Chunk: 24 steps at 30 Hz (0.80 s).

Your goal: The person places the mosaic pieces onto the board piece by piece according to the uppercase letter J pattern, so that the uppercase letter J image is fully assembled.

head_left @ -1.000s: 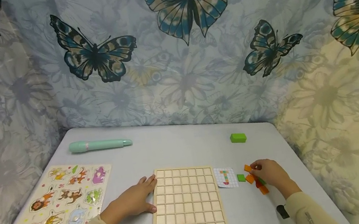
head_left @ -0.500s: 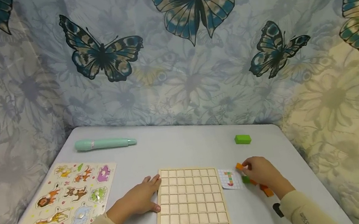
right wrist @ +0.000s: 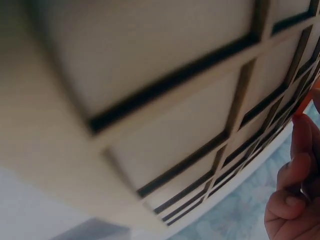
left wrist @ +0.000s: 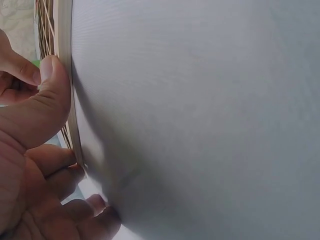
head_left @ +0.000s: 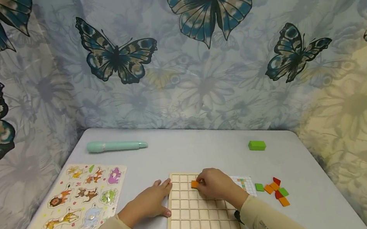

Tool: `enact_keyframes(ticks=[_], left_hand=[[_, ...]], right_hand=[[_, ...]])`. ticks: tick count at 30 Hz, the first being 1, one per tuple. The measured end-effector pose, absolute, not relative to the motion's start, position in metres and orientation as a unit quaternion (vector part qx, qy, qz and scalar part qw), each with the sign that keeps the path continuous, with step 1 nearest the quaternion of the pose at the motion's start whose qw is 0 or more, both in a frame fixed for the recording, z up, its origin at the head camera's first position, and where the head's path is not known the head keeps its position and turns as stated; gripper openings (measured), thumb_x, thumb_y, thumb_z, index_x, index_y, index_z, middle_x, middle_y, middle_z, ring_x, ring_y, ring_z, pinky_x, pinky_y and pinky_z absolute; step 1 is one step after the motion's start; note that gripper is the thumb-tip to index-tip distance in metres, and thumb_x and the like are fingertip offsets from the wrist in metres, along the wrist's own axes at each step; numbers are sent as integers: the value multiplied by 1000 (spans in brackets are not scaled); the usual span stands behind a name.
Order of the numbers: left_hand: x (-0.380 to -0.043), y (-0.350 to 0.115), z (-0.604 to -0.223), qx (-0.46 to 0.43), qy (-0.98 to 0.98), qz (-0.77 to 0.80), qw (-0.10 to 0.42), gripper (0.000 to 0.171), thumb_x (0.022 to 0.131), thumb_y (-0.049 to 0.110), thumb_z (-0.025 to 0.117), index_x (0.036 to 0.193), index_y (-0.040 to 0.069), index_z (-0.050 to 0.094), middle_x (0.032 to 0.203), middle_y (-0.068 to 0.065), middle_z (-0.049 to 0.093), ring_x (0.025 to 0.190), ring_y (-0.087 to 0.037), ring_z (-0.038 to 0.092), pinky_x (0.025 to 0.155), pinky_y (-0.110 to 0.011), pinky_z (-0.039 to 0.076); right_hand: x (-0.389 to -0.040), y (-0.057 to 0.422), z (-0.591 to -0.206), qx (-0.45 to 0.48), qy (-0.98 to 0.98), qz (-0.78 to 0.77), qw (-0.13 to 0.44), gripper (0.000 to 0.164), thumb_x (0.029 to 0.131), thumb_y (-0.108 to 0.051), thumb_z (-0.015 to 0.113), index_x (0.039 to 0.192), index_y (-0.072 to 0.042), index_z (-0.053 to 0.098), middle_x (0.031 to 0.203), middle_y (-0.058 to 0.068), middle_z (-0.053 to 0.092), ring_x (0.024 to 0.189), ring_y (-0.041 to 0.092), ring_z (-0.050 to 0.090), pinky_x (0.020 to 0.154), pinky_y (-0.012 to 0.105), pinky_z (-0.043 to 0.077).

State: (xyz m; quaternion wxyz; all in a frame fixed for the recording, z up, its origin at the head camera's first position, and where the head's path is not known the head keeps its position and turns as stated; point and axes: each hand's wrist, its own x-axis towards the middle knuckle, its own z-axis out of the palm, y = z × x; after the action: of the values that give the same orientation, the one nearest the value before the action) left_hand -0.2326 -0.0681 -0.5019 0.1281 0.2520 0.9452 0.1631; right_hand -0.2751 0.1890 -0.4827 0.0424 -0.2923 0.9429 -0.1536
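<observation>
A wooden grid board [head_left: 190, 226] lies on the table in front of me. My left hand [head_left: 149, 203] rests along its left side, fingers spread, with fingertips and thumb at the rim; the left wrist view shows the thumb [left wrist: 52, 90] against the board's edge [left wrist: 64, 30]. Between the fingertips of my right hand [head_left: 217, 184] an orange square tile [head_left: 194, 184] is pinched over the upper middle cells. The same orange tile [right wrist: 303, 103] shows partly at the right edge of the right wrist view. A printed pattern card [head_left: 248, 183] at the board's right is partly covered by my right hand.
Right of the card lie a green tile [head_left: 259, 187] and several loose orange, red and green tiles [head_left: 275, 186]. A green block [head_left: 256, 145] stands farther back. At left are an animal puzzle board [head_left: 75, 200] and a mint-green pen-shaped object [head_left: 117, 145].
My right hand has picked an orange tile from the loose tiles and carried it left over the board. My left hand stays at the board's edge; the head view has shifted slightly.
</observation>
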Motion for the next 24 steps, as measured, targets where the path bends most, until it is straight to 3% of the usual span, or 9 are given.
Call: enact_keyframes(ticks=[6,9,13,16,18,21,24], left_hand=[[-234,-64,-502,243,950,150,129,97,70,45,83,147,1,43,155,-11,35,138,-41,32,104,-50,38],[-234,-67,-502,242,949,153,128,97,70,44,83,147,0,43,155,-11,35,138,-41,32,104,-50,38],[-235,-65,-501,237,950,155,129,96,70,42,83,147,0,43,155,-12,34,139,-42,31,105,-52,37],[-232,-68,-503,228,951,160,133,97,69,41,84,146,0,43,156,-13,33,139,-43,30,105,-55,36],[-231,-68,-504,229,949,172,134,96,68,40,84,146,-1,44,155,-14,33,139,-44,29,105,-56,35],[-232,-61,-504,244,942,187,133,96,69,40,83,146,-1,43,156,-14,32,139,-45,29,105,-57,34],[-232,-60,-506,250,940,191,131,97,68,41,83,146,-1,43,156,-14,32,138,-46,29,105,-57,34]], right_hand=[[-275,184,-483,-312,936,-157,50,19,89,-15,66,102,-7,78,96,3,72,57,7,48,52,23,40],[-274,176,-480,-309,943,-120,43,17,89,-14,67,100,-9,79,99,3,74,62,12,55,54,25,44],[-268,166,-472,-319,948,-12,4,11,89,-18,70,86,-12,79,81,-3,71,73,13,63,64,27,51],[-265,158,-470,-331,943,36,-7,12,90,-19,71,80,-14,76,74,-4,67,69,12,62,64,26,52],[-264,160,-469,-312,950,23,14,8,90,-21,73,89,-15,76,80,-4,69,76,13,64,68,26,53],[-263,182,-465,-249,966,-38,64,23,89,-25,73,110,-14,73,96,-2,71,96,21,65,80,35,54],[-267,216,-461,-194,971,-108,85,32,87,-24,75,116,-11,70,89,0,69,85,21,65,75,38,54]])
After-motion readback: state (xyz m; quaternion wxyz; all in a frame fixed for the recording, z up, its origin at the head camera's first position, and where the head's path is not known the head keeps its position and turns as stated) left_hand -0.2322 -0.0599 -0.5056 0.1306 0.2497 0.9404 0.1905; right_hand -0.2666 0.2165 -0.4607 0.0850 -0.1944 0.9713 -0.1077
